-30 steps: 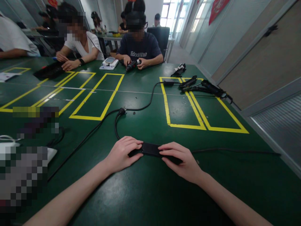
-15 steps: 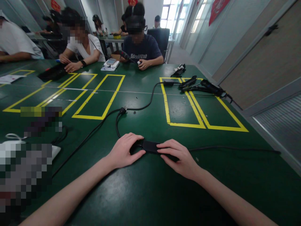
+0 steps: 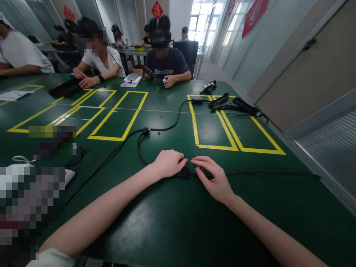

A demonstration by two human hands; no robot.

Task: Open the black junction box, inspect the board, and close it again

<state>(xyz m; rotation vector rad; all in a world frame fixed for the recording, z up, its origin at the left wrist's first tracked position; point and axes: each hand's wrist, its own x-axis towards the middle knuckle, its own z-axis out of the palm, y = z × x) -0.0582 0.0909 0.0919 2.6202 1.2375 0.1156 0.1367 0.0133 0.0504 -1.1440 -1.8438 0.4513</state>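
I've got L hand (image 3: 169, 163) over blk adapter (image 3: 183, 173), can't tell if gripping. R hand (image 3: 213, 178) near cord (image 3: 250, 171), fingers parted.

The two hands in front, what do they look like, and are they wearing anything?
The left hand and right hand are bare, with slim fingers and no gloves, rings or watch to be seen. The left forearm and right forearm are bare and slender too. A pale, whitish sleeve peeks out at the left elbow end; no right sleeve shows.
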